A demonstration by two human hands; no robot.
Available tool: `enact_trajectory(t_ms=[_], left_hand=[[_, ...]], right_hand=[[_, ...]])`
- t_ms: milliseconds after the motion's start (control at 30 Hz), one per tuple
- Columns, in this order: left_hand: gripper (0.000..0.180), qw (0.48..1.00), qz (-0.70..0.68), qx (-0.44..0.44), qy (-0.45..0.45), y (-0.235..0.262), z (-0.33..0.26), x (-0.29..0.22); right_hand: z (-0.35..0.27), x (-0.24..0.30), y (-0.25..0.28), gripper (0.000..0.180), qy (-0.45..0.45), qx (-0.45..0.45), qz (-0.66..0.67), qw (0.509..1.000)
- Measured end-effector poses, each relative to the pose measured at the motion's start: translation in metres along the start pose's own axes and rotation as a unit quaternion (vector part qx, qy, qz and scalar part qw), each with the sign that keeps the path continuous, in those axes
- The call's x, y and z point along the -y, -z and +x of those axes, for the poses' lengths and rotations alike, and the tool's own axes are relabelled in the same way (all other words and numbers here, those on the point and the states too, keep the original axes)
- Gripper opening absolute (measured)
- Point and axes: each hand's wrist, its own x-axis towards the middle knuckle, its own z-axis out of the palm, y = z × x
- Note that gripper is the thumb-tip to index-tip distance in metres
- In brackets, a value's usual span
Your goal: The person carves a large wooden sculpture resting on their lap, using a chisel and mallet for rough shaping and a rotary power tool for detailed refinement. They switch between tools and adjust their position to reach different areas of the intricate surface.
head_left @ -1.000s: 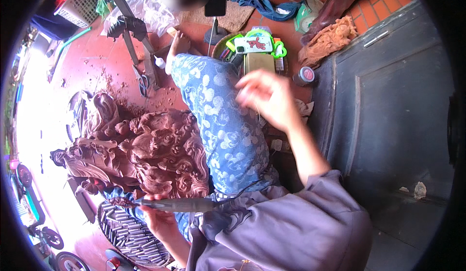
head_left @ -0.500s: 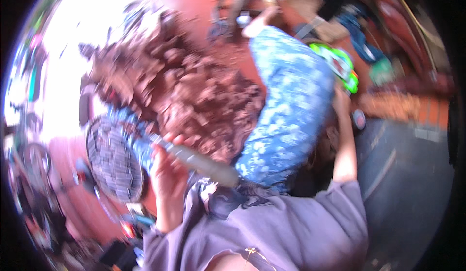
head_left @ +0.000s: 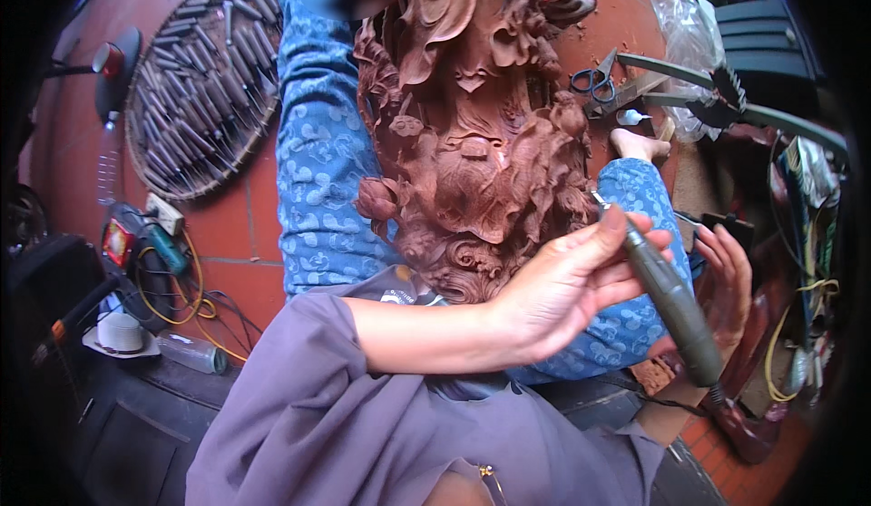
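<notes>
the left hand [head_left: 567, 288] grips a grey-green rotary carving handpiece [head_left: 667, 297] like a pen, fingers closed round it — its fine tip touches the right edge of the reddish carved wood sculpture [head_left: 472, 134] lying across blue patterned trousers [head_left: 322, 161]. the right hand [head_left: 726, 279], fingers loosely spread and holding nothing, sits just right of the tool — a round tray of chisels [head_left: 195, 80] lies far left.
</notes>
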Motion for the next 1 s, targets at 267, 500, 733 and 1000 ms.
enact_trajectory(t_ms=[267, 500, 733, 1000], left_hand=[[0.042, 0.975, -0.219, 0.021, -0.036, -0.007, 0.014, -0.035], [0.044, 0.97, -0.239, -0.019, 0.026, 0.003, 0.004, -0.055], [0.035, 0.955, -0.288, -0.021, 0.063, 0.008, -0.012, -0.076], [0.033, 0.96, -0.258, 0.027, 0.103, 0.053, -0.026, -0.068]], right_hand=[[0.128, 0.008, -0.053, 0.057, -0.005, 0.242, -0.01, 0.97], [0.159, 0.01, -0.084, 0.035, -0.089, 0.335, -0.012, 0.938], [0.157, 0.012, -0.097, 0.031, -0.126, 0.361, -0.019, 0.924], [0.115, 0.037, -0.134, 0.02, -0.029, 0.268, -0.209, 0.94]])
